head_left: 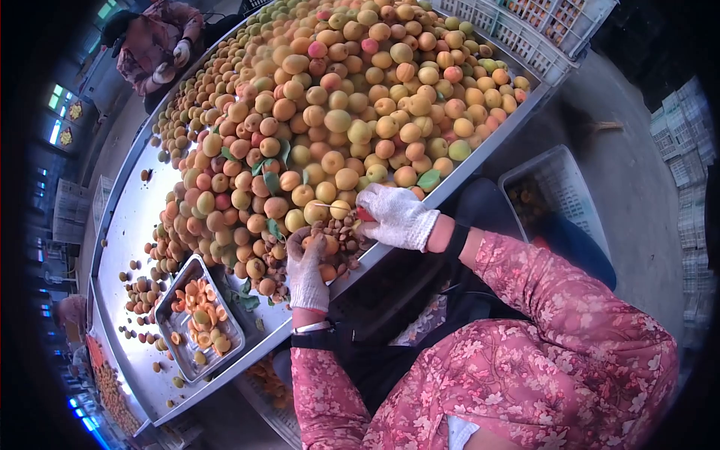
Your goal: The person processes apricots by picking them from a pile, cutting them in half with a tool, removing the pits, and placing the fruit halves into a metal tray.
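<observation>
Near the table's front edge, my left hand [306, 274], in a white glove, has its fingers curled around an orange apricot [328, 245]. To its right my right hand [394, 216], also gloved, is closed on a red-handled tool [365, 214] with a thin metal shaft pointing left. Brown pits [345, 238] lie between and below the hands. A large heap of apricots [337, 120] rises just beyond them, with some green leaves among the fruit. A metal tray [238, 328] to the left holds halved orange apricots.
The metal table [259, 346] has a raised rim. Another person [157, 45] is at the far left side of it. White crates [525, 46] stand at the back right. A white plastic basket [581, 196] is on the floor at right, with more crates stacked beyond.
</observation>
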Available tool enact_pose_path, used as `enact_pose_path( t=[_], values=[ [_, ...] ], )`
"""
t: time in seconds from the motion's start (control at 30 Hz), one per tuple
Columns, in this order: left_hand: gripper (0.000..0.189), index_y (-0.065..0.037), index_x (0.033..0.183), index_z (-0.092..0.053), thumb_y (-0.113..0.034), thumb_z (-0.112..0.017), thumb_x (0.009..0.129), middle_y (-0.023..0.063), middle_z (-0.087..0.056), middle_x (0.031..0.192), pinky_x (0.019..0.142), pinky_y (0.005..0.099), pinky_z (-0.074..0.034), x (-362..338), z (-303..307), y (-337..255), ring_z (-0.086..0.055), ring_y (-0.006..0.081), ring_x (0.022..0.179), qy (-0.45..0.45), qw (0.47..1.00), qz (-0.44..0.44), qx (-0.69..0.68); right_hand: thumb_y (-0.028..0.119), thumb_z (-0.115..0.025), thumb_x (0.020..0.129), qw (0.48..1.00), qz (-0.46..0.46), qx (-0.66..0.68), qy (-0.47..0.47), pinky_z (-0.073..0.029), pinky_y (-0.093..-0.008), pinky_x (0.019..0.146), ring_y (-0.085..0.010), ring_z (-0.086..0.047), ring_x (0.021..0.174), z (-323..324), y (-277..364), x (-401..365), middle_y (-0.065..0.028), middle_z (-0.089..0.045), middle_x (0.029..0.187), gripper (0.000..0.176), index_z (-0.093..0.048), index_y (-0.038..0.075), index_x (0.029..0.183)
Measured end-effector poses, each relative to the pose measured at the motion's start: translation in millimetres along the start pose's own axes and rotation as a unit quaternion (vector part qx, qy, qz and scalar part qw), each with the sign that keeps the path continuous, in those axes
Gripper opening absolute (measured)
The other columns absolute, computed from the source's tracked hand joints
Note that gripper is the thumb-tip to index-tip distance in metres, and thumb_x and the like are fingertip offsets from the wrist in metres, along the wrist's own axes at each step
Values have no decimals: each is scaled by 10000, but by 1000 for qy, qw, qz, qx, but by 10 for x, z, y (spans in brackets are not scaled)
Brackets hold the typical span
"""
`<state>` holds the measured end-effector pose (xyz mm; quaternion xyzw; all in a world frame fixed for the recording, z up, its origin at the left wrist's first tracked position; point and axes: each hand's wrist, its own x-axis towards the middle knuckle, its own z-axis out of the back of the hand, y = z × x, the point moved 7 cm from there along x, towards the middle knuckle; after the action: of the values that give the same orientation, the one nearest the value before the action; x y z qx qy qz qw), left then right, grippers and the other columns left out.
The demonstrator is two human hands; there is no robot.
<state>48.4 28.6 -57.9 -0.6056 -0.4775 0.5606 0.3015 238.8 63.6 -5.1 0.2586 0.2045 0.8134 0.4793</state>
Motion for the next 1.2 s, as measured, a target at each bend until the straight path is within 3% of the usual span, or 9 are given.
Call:
enact_pose_path(
  t=[0.2, 0.37, 0.5, 0.8, 0.87, 0.97, 1.0, 1.07, 1.2],
  values=[
    [482, -9, 1249, -520, -278, -647, 870, 140, -592, 1143, 930, 306, -459, 48, 66, -38, -581, 188, 1058, 15, 978, -71, 195, 232, -655, 776, 998, -35, -1, 61, -513, -443, 774, -352, -620, 924, -49, 38, 33, -162, -598, 975, 313, -557, 62, 1020],
    [426, -11, 1245, -462, -264, -586, 926, 170, -589, 1126, 656, 350, -593, -38, -215, -83, -676, 294, 899, 124, 988, 80, -54, 287, -678, 760, 992, -44, 59, 102, -507, -442, 755, -370, -635, 876, -58, 48, 67, -172, -631, 921, 360, -563, 43, 999],
    [417, -15, 1237, -432, -267, -575, 937, 182, -596, 1117, 506, 355, -592, 47, -255, -39, -691, 344, 818, 171, 978, 92, -72, 253, -674, 726, 986, -18, 92, 135, -493, -451, 762, -378, -630, 891, -16, 64, 48, -183, -633, 905, 354, -561, 36, 982],
    [399, -20, 1268, -423, -237, -534, 952, 197, -591, 1162, 543, 385, -608, -34, -272, -68, -689, 365, 872, 213, 966, 112, -98, 202, -669, 713, 988, -10, 105, 115, -497, -438, 764, -364, -632, 891, 5, 53, 38, -187, -629, 926, 331, -571, 34, 981],
    [424, -13, 1300, -428, -222, -531, 945, 179, -579, 1201, 649, 398, -615, -32, -240, -51, -668, 335, 962, 218, 965, 117, -91, 183, -660, 722, 987, -8, 126, 103, -500, -435, 758, -365, -633, 882, 65, 23, 40, -190, -631, 915, 310, -573, 30, 977],
    [434, -7, 1309, -460, -222, -532, 939, 144, -578, 1215, 826, 387, -578, 7, -238, -31, -613, 274, 1081, 178, 978, 80, -79, 100, -660, 748, 989, -36, 41, -138, -513, -374, 668, -339, -638, 754, 352, -284, 64, -164, -623, 828, 256, -576, 26, 979],
    [434, -7, 1309, -460, -222, -532, 939, 144, -578, 1215, 826, 387, -578, -4, -250, -29, -613, 274, 1081, 179, 977, 81, -79, 84, -660, 765, 982, -105, 56, -145, -515, -382, 677, -344, -632, 763, 454, -401, 109, -168, -609, 823, 229, -571, 24, 967],
    [439, -8, 1308, -494, -240, -537, 936, 113, -573, 1225, 935, 345, -506, -19, -267, -77, -561, 215, 1139, 186, 979, 64, -45, 87, -665, 785, 978, -52, -28, -200, -516, -387, 680, -340, -622, 769, 652, -324, 83, -166, -591, 832, 217, -567, 30, 971],
    [445, -15, 1303, -507, -266, -544, 937, 105, -572, 1223, 933, 316, -483, 86, -157, 79, -561, 197, 1130, 173, 981, 76, -36, 127, -726, 754, 993, 47, 54, -96, -524, -368, 681, -293, -622, 782, 460, 304, -76, -121, -593, 865, 285, -589, 49, 992]
  ],
)
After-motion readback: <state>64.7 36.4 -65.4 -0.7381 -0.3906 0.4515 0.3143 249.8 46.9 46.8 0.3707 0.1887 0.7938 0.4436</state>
